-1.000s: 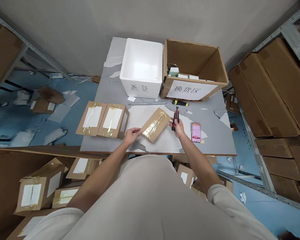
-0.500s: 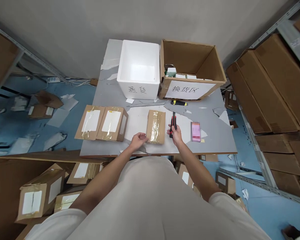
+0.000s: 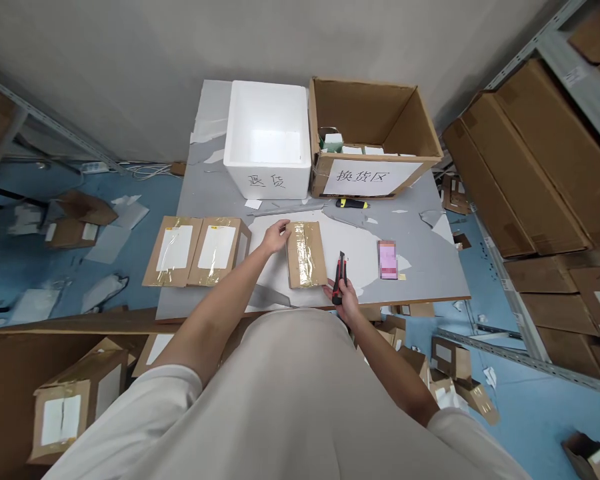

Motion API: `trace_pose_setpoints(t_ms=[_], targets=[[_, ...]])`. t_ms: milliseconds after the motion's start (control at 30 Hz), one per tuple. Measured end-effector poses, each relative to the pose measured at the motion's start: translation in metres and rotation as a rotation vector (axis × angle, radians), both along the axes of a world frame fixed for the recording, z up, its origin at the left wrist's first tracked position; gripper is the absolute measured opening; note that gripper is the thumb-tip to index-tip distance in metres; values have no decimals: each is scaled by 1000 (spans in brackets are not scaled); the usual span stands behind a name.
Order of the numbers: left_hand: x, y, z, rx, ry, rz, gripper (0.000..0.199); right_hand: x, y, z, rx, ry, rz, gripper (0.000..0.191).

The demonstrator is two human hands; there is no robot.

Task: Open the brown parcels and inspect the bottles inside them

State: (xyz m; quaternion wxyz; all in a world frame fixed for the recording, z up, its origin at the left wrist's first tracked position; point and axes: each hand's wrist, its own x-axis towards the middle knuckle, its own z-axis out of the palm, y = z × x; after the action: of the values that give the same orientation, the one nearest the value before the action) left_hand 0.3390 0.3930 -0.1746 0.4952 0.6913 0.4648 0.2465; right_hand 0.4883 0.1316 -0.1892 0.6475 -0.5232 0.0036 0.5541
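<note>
A small cardboard box [image 3: 307, 255] sealed with shiny tape lies on the table in front of me. My left hand [image 3: 277, 237] is at its far left corner, the fingers bent against the edge. My right hand [image 3: 344, 297] is wrapped round a red-and-black utility knife [image 3: 339, 278], which points away from me. Some fingertips of that hand reach the box's near right corner. Beyond the box lies a second knife, a yellow-and-black box cutter [image 3: 351, 203]. A phone [image 3: 388, 259] with a pink screen is to the right.
Two taped boxes with white labels [image 3: 195, 252] stand at the table's left. At the back are a white foam bin [image 3: 267, 180] and a large open carton [image 3: 375, 177] holding small boxes. Shelves with cartons [image 3: 525, 160] flank the right; a big carton [image 3: 10, 373] stands lower left.
My left hand has gone from the box's near left corner to its far left corner. My right hand has brought the utility knife nearer me, up to the box's near right corner.
</note>
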Motion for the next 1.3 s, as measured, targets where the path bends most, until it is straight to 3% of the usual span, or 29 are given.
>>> trace_pose_setpoints(t_ms=[133, 233, 333, 400, 467, 533, 633, 733, 800, 1100, 1300], targets=[[-44, -41, -3, 53, 50, 175, 30, 31, 21, 9, 75, -122, -77, 31], [-69, -87, -13, 22, 58, 208, 27, 52, 45, 17, 144, -219, -74, 29], [-77, -123, -22, -68, 21, 255, 32, 63, 68, 23, 161, -285, -18, 32], [-75, -133, -23, -78, 21, 298, 37, 66, 75, 24, 155, -320, 1, 36], [-70, -130, -18, 20, 50, 305, 47, 68, 72, 24, 131, -373, 6, 41], [-65, -119, -9, 193, 94, 224, 59, 73, 60, 24, 77, -459, 27, 46], [-56, -97, 7, 396, 214, -63, 76, 81, 30, 28, -14, -597, 169, 57], [-44, -81, 19, 437, 384, -338, 85, 86, 1, 32, -50, -640, 340, 71], [-37, -76, 24, 430, 475, -427, 87, 85, -11, 34, -57, -625, 403, 77], [-23, -70, 24, 528, 479, -352, 111, 80, -9, 37, -74, -606, 473, 79], [-18, -67, 16, 558, 421, -319, 114, 106, -2, 51, -101, -586, 630, 76]])
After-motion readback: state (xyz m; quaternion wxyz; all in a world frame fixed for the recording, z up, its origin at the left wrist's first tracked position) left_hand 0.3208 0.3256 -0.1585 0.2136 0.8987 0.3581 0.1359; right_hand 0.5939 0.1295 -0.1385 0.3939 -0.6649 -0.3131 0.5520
